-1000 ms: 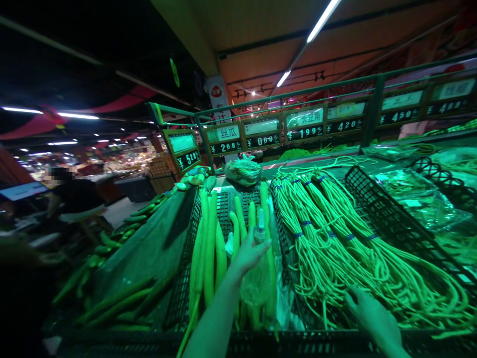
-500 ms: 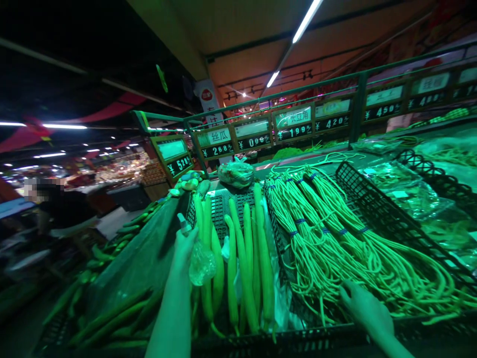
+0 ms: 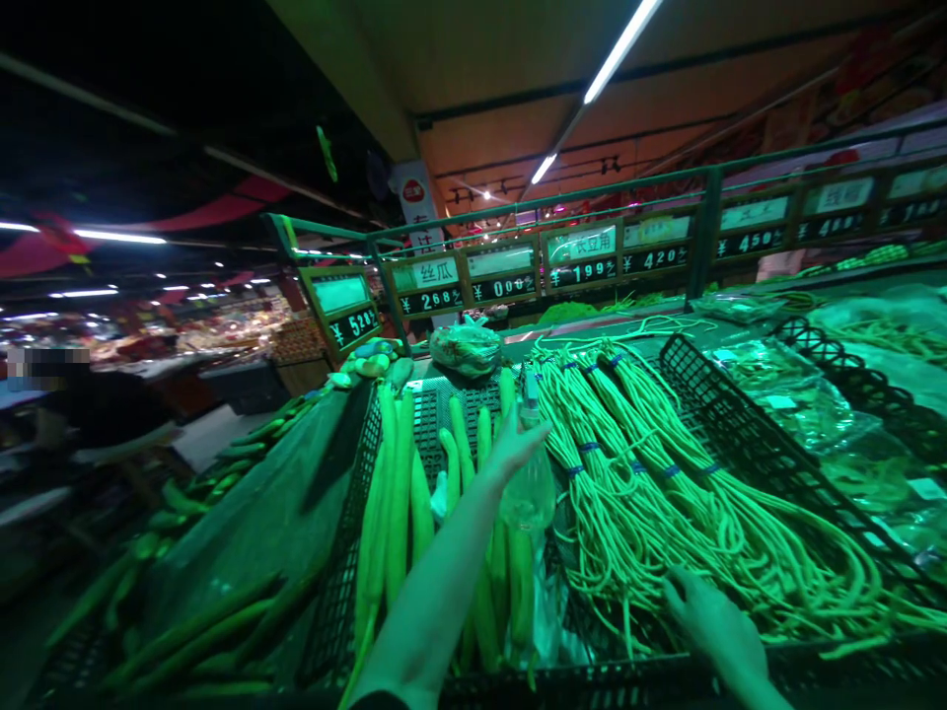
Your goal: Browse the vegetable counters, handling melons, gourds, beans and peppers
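Reaching forward over a supermarket vegetable stand, the person's left hand point(image 3: 510, 449) has its fingers wrapped around a clear plastic spray bottle point(image 3: 528, 483), nozzle up, held above the middle black mesh plastic crate point(image 3: 436, 404). In that crate lie about eight long, smooth green gourds point(image 3: 396, 493), side by side and pointing away from the viewer. The bottle hangs over the gourds at the crate's right edge, just beside the next crate. The right hand point(image 3: 714, 626) rests low at the near right, fingers loosely spread and gripping nothing, touching the near ends of the long green beans point(image 3: 666, 493), which fill the neighbouring crate in several bundles tied with blue bands; the exact count cannot be told. One knotted clear plastic bag of produce point(image 3: 466, 347) sits at the far end of the gourd crate. Seven green-framed price signs point(image 3: 510, 274) line the rail behind. Everything is washed in green light.
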